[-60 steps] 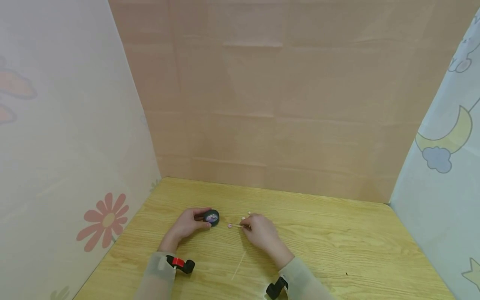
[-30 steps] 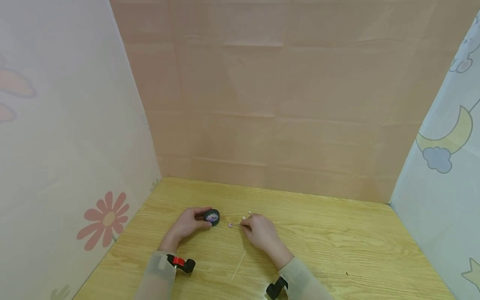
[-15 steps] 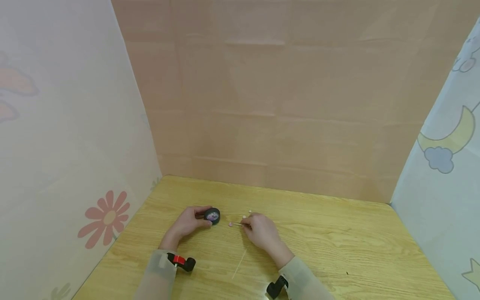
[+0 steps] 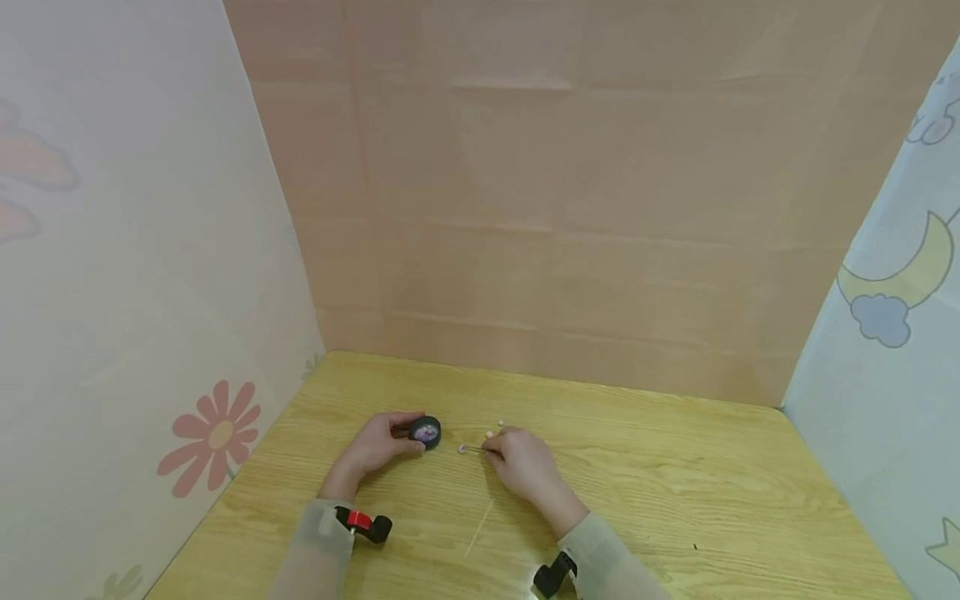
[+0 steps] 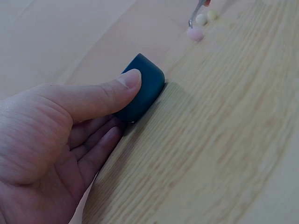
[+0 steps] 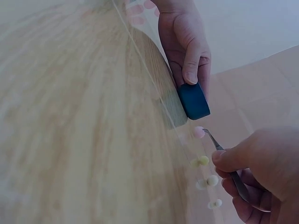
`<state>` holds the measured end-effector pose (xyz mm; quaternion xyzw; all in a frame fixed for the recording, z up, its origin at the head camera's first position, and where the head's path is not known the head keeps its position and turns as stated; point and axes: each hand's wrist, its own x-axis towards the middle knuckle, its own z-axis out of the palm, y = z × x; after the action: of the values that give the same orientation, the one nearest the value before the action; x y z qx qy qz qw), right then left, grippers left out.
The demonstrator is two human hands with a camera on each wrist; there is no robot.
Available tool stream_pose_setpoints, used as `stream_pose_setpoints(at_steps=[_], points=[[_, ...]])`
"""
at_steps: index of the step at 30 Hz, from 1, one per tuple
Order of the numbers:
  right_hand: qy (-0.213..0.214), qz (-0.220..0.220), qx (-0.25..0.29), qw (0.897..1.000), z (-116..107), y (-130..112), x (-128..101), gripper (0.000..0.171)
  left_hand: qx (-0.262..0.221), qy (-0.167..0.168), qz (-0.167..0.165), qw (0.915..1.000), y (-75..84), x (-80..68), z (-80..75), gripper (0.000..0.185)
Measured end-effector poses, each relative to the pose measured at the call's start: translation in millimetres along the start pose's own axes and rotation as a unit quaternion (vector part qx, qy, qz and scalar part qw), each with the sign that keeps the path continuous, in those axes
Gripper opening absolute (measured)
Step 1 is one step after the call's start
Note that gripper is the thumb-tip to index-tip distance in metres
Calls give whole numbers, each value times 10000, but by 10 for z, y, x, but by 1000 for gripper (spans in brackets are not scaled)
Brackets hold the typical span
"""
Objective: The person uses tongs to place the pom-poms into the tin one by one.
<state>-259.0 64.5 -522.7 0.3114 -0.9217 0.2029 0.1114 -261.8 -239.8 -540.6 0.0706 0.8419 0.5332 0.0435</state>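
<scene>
My left hand (image 4: 377, 444) holds a small round dark teal container (image 5: 145, 91) at the table's left, thumb on its near side and fingers behind. The container stands on its edge, its open face with purple and pink inside turned toward the head camera. Pinched in my right hand (image 4: 522, 461) are metal tweezers (image 6: 215, 142) with a bent tip. That tip meets a small pink ball (image 6: 199, 132) just right of the container; whether it grips the ball I cannot tell. Beside the right fingertips lie a yellow ball (image 6: 203, 160) and two whitish balls (image 6: 212, 180).
The light wood-grain table (image 4: 720, 475) has a pale streak (image 4: 478, 528) between the forearms and a dark speck (image 4: 695, 547) at right. A brown paper-like backdrop (image 4: 562, 200) closes the far side. Patterned panels stand left (image 4: 150, 250) and right (image 4: 862, 400).
</scene>
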Motion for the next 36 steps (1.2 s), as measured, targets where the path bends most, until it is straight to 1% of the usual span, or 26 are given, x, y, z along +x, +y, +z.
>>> stream_pose_setpoints(at_steps=[5,10,15,20,26,32,36], points=[[19,54,90,9999,-22,-3,1,9,51,6,73,10000,-12,-4,8,60],[65,118,88,9999,-23,-9,5,9,108,-1,56,9999,-22,-5,2,60],[94,99,167,9998,-38,-9,18,9,31,-30,-27,10000,-10,-11,-6,61],[96,146,141,9997,-62,-9,30,9,1,-41,33,10000,-4,3,-3,61],[44,266,248,9993,-84,-9,22,11,54,-89,69,9999,-7,6,-5,61],[66,353,349,9987,-89,-6,27,11,-89,-122,132,9998,-19,19,-15,61],[93,339,349,9988,-86,0,25,11,-79,-106,117,9998,-17,21,-11,60]])
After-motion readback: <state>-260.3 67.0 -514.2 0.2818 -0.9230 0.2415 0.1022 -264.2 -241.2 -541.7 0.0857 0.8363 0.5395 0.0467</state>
